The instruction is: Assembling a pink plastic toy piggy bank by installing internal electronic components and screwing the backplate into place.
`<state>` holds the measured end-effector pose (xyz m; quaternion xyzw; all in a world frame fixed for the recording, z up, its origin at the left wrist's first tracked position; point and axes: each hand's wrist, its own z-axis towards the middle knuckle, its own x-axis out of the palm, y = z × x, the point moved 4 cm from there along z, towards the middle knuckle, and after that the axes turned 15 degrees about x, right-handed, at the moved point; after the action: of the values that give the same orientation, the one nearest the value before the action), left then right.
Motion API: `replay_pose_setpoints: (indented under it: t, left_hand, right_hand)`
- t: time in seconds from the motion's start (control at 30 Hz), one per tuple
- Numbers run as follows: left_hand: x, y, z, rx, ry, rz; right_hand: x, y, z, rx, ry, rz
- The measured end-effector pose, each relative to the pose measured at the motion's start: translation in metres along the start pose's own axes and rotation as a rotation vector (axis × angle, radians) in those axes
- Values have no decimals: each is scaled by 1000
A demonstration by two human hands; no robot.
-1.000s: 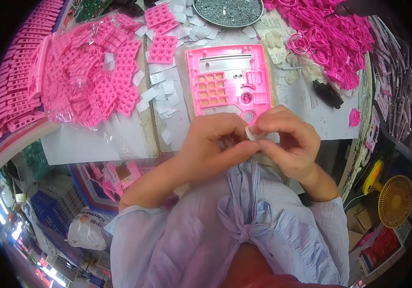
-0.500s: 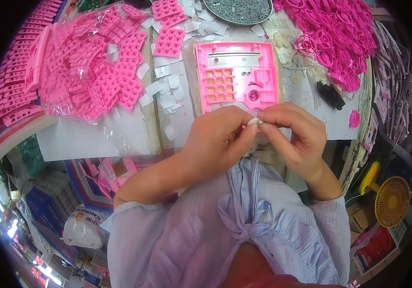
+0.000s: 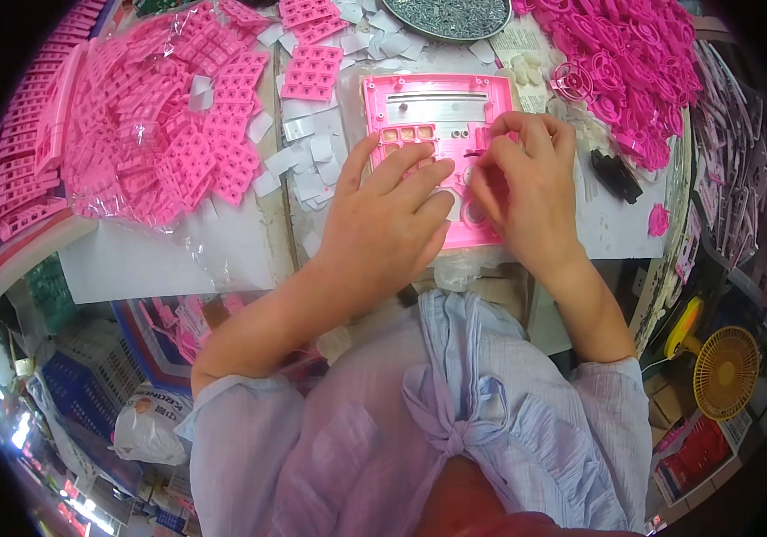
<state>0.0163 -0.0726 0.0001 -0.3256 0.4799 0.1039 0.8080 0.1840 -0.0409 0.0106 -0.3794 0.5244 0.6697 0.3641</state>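
A pink plastic casing (image 3: 474, 236) lies in front of me on a clear plastic sheet, its ribbed inner side facing up. My left hand (image 3: 388, 215) rests over its left half with the fingers spread, covering most of the square openings. Over the right half, the fingers of my right hand (image 3: 533, 197) are bent and pinched together beside a round opening. Whatever they hold, if anything, is hidden. A silvery strip (image 3: 437, 109) runs across the casing's far part.
Pink button grids (image 3: 169, 125) are heaped on the left, beside scattered white paper pieces (image 3: 312, 161). A round tray of small metal screws (image 3: 450, 16) stands at the back. Magenta wheel-like parts (image 3: 625, 72) and a black bundle (image 3: 616, 176) lie right. A yellow fan (image 3: 725, 374) stands lower right.
My hands have parted and moved forward from the casing's near edge onto it. The small white piece they pinched together is no longer visible. My left fingers have spread out.
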Motion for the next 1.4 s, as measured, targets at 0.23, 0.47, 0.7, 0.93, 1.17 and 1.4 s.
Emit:
replay_pose_setpoints:
  t: [0.23,0.47,0.7,0.93,1.17,1.4]
  left_hand:
    - [-13,7,7,29,24,-163]
    - [-23,117,144,-221,-140,305]
    - [19,141,181,-61,-82,498]
    - [0,136,167,-53,-15,438]
    - [-16,15,55,35,-161,31]
    - [-4,6,30,-68,-325,-300]
  right_hand:
    - [11,-7,-2,139,14,117]
    - [-16,-11,11,51,0,260]
    - [-158,-122,85,-117,-707,846]
    - [-147,-130,171,39,159,790]
    - [-76,-27,85,-226,395,1411]
    - [-71,19,37,-215,322,1432]
